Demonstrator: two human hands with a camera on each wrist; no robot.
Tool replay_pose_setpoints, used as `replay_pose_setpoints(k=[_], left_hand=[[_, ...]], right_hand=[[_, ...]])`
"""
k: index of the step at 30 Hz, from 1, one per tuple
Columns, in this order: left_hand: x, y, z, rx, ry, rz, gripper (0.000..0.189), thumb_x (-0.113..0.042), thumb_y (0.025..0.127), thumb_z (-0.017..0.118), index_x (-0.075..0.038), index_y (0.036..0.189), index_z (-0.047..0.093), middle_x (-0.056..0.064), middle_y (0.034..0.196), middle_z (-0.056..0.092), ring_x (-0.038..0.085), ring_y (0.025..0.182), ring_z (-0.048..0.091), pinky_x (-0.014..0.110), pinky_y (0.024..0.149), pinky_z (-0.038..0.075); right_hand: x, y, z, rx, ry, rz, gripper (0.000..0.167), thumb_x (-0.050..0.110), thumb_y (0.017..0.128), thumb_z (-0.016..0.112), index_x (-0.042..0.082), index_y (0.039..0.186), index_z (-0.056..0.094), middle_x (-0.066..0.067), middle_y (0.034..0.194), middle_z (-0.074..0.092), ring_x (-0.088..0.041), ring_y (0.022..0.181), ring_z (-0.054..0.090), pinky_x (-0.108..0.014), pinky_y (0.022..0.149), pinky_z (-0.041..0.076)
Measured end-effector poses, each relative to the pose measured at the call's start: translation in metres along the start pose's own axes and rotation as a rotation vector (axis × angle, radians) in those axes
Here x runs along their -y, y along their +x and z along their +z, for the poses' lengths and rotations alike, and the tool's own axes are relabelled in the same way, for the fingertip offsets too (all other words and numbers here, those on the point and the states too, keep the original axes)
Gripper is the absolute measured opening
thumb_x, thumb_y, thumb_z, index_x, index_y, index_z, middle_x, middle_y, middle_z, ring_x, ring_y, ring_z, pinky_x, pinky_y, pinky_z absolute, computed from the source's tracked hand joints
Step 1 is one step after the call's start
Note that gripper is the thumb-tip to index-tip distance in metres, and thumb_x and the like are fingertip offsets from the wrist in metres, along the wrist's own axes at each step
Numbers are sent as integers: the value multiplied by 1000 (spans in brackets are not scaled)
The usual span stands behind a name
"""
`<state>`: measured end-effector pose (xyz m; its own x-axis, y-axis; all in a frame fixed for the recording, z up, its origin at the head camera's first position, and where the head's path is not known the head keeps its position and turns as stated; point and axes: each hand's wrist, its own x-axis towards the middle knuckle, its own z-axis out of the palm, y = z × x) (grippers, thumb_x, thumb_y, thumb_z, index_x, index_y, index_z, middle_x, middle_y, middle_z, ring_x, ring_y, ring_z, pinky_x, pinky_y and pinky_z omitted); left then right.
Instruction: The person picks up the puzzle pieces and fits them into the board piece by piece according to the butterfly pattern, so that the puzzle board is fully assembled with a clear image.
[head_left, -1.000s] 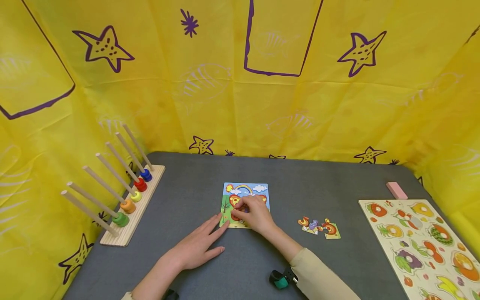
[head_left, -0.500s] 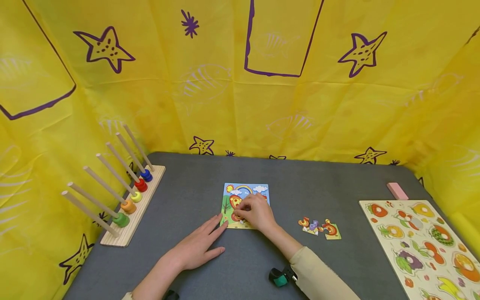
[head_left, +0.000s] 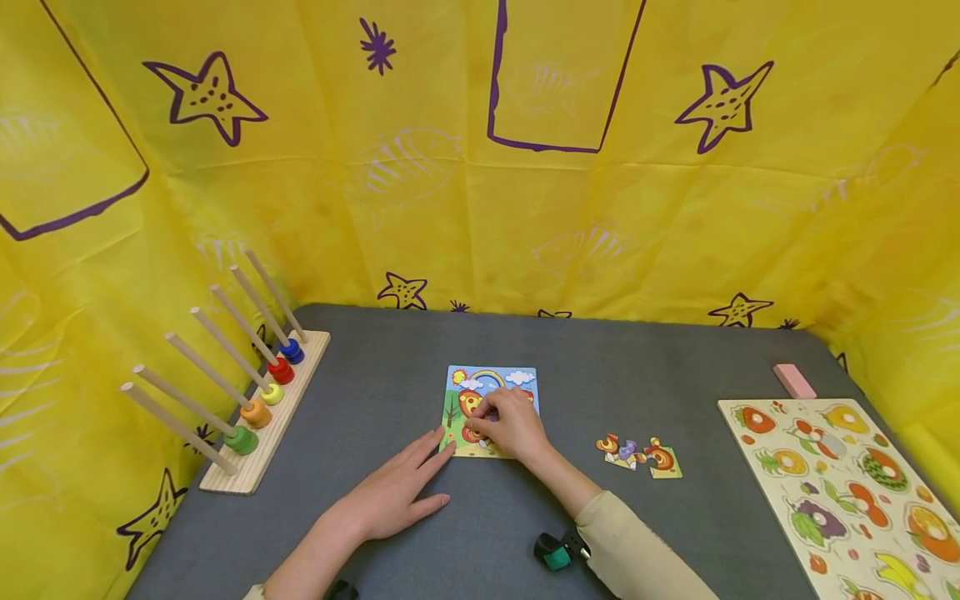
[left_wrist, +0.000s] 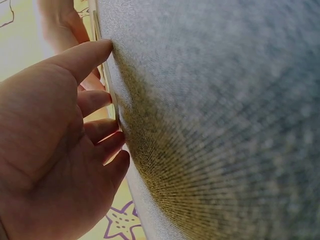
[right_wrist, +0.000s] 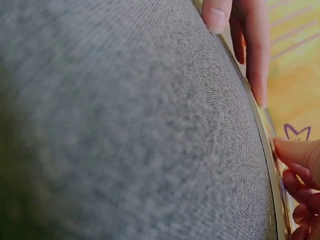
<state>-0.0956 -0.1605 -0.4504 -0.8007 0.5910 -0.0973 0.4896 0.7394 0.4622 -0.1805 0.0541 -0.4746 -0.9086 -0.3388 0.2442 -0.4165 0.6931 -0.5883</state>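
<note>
A small square jigsaw puzzle board (head_left: 495, 377) with a sun, rainbow and tree lies flat on the grey table. My left hand (head_left: 397, 487) lies with straight, spread fingers, their tips at the board's lower left edge. In the left wrist view the left palm (left_wrist: 45, 135) shows with nothing in it. Over the middle of the board, my right hand (head_left: 516, 427) brings thumb and index finger together on a puzzle piece, mostly hidden by the fingers. The right wrist view has the right hand's thumb and curled fingers (right_wrist: 302, 175) right at the board's surface.
Loose puzzle pieces (head_left: 663, 460) lie right of the board. Further right are a wooden fruit puzzle board (head_left: 798, 508) and a pink block (head_left: 793, 381). A wooden peg stand (head_left: 262, 425) with coloured rings stands at left. Yellow cloth (head_left: 480, 208) walls the table's back and sides.
The right hand's fingers have shifted slightly on the board, uncovering a bit more of the picture at its left. The left hand and the loose pieces stay where they were.
</note>
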Motion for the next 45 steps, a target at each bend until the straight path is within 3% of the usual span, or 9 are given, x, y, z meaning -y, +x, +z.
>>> replay_pose_setpoints(k=[13,22,28,32,38,42,45], left_hand=[[0,2,1,-14,33,19,63,-36,97,60,-4,148,41,19,156,28,36,142,28,52,108,32],[-1,2,0,-22,38,18,63,-36,96,61,-5,147,42,19,155,30,36,141,29,52,108,33],[-1,6,0,-82,92,83,58,-31,94,65,1,140,49,19,152,34,34,139,32,50,108,34],[-2,13,0,-87,106,106,52,-28,94,65,2,134,52,17,148,41,31,137,38,47,109,33],[-3,23,0,-113,128,120,49,-24,93,66,1,134,55,16,136,52,30,127,48,47,108,35],[-4,26,0,-133,167,128,45,-24,94,65,-1,133,58,15,132,54,31,123,51,47,105,39],[-4,28,0,-143,176,135,44,-24,94,64,-1,131,59,13,132,55,30,122,51,46,102,41]], right_hand=[[3,1,0,36,-16,43,19,26,80,81,18,72,66,7,75,56,-12,73,45,-28,64,36],[4,1,1,39,-55,14,17,26,81,80,18,76,66,5,76,56,-13,73,47,-28,64,37],[3,2,0,50,-55,-17,14,25,82,79,19,76,68,5,77,56,-13,73,47,-28,64,37],[0,2,-1,60,-45,-49,13,25,82,79,19,76,69,4,76,56,-13,72,47,-29,64,37],[-3,0,-4,84,9,-92,10,22,82,78,17,83,71,3,80,58,-14,76,50,-31,69,40],[-7,-3,-11,89,100,-117,7,16,84,77,13,88,73,3,84,65,-15,80,58,-31,74,46],[-12,-8,-20,63,164,-96,6,14,85,76,12,91,75,6,84,68,-11,77,60,-29,71,48]])
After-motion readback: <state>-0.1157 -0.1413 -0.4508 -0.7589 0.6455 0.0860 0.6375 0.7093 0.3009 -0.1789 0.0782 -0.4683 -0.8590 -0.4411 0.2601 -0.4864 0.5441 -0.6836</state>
